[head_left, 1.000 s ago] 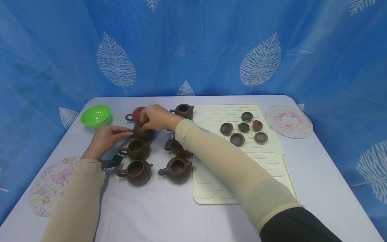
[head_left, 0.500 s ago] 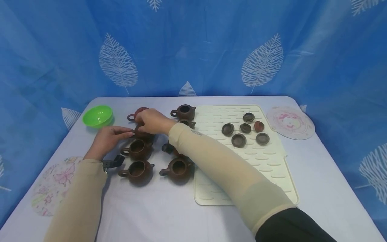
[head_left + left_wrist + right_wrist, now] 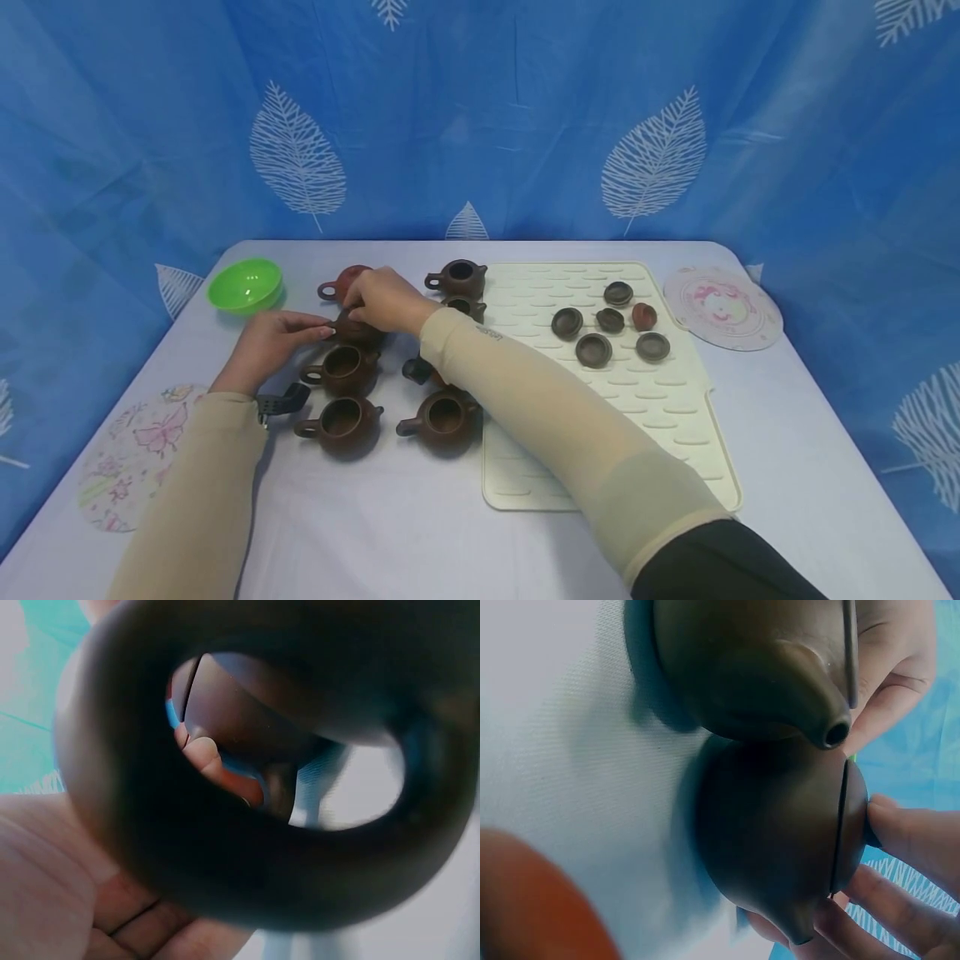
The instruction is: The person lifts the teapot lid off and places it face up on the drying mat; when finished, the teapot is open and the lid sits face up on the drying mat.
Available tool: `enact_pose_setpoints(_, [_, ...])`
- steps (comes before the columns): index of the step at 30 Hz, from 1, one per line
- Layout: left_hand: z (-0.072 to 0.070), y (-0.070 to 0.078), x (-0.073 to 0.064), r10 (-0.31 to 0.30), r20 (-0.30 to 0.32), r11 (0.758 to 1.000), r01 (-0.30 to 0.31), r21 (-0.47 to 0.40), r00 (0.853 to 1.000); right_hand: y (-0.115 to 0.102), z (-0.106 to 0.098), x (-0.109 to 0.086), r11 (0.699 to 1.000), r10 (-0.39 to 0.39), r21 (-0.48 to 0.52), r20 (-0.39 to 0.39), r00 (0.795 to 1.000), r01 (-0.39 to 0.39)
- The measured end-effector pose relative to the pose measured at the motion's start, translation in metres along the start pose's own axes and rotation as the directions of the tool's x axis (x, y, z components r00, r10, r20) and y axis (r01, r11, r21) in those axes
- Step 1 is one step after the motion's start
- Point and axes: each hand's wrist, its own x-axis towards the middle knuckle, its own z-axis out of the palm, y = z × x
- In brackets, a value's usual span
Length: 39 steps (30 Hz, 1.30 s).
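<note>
Both hands are at a small brown teapot (image 3: 360, 333) in the left column of teapots. My left hand (image 3: 262, 346) pinches its handle at the left side. From above, my right hand (image 3: 390, 298) grips the lid (image 3: 855, 817), thumb at the knob and fingers around the edge. The right wrist view shows this lid sitting on the pot with a thin seam. A second brown teapot (image 3: 757, 667) stands right beside it there. In the left wrist view a large blurred handle (image 3: 225, 877) fills the foreground. Just behind my right hand is a red teapot (image 3: 347, 282).
Lidless teapots (image 3: 342, 371) stand in two columns, some under the right forearm. A cream ribbed mat (image 3: 525, 492) bears several loose lids (image 3: 594, 351). A green bowl (image 3: 245, 287) is at back left; round patterned mats (image 3: 722, 307) lie at both sides.
My right hand has shifted slightly left over the teapot, uncovering more of a teapot in the other column. The left hand keeps its place on the handle.
</note>
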Motion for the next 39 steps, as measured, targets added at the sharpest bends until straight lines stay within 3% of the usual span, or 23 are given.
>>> enact_pose_setpoints(5, [-0.001,0.001,0.000,-0.017,0.006,1.000,0.017,-0.003,1.000,0.000,0.001,0.000,1.000,0.000,0.002,-0.005,1.000,0.000])
enact_pose_setpoints(23, [-0.001,0.000,-0.001,0.026,-0.003,1.000,-0.026,-0.005,1.000,-0.002,-0.007,-0.004,0.996,-0.038,0.081,-0.050,0.998,0.042])
enact_pose_setpoints(30, [0.000,0.000,-0.002,0.014,-0.003,1.000,-0.014,-0.008,1.000,0.001,-0.014,-0.009,0.996,-0.048,0.077,-0.072,0.996,0.053])
enact_pose_setpoints(39, [0.000,0.000,-0.002,0.025,-0.003,1.000,-0.025,-0.006,1.000,0.004,-0.021,-0.015,0.987,-0.021,0.159,-0.086,0.996,0.035])
